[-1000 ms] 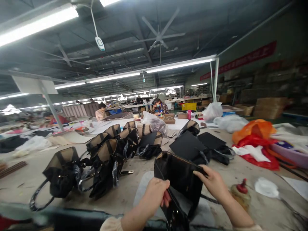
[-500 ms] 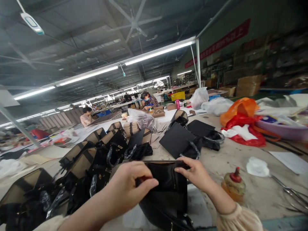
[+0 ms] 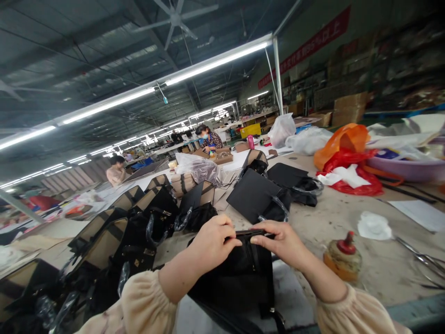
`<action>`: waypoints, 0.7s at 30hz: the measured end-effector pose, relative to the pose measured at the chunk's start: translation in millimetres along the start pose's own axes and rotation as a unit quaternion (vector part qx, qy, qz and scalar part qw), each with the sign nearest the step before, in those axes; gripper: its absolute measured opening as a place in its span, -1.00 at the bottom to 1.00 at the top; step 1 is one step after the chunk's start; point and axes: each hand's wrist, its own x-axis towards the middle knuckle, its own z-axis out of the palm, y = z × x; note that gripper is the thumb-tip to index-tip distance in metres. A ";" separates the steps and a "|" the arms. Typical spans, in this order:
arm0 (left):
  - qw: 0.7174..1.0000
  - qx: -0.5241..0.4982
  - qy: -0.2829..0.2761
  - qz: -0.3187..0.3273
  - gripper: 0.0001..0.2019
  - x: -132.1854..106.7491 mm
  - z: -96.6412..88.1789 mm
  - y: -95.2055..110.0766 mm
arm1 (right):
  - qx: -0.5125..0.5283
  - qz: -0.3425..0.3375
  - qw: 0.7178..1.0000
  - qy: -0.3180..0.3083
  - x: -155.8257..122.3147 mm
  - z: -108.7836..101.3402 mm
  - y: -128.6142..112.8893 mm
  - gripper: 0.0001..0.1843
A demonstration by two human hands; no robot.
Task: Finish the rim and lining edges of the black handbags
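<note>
A black bag sits at the near side of the table, directly in front of the person, with a pale sheet under it. The left hand has its grip clamped on the bag's upper edge, thumb on the near side. The right hand grips the same edge just beside it, thumb below and fingers along the top; the two hands are close but apart. A narrow strip with a small metallic end hangs on the bag's near face between them.

To the left stands a cluster of black bags with tan linings, some with plastic-wrapped handles. Beyond the hands lies a bag with a flat black panel. Right of the right hand stands a jar with a red top, amber at its base; scissors lie farther right, near a crumpled white piece. Behind these, a red plastic bag lies beside a purple basin.
</note>
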 end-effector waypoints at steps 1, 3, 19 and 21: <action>1.000 -0.017 0.001 -0.005 -0.83 -0.4 1.0 -1.1 | 0.003 -0.002 1.000 -0.001 0.6 0.9 0.3 -0.77; 0.999 -0.045 -0.002 -0.013 -0.82 -1.0 2.3 -1.8 | 0.005 -0.002 1.000 -0.002 1.4 2.5 0.5 -0.78; 0.994 0.035 0.003 0.101 -0.61 -5.6 -4.3 10.1 | -0.005 -0.002 1.000 0.002 2.3 4.0 2.2 -0.77; 0.991 0.072 -0.007 0.115 -0.64 -4.3 -2.5 10.1 | -0.008 -0.003 1.000 0.007 1.6 4.9 2.9 -0.76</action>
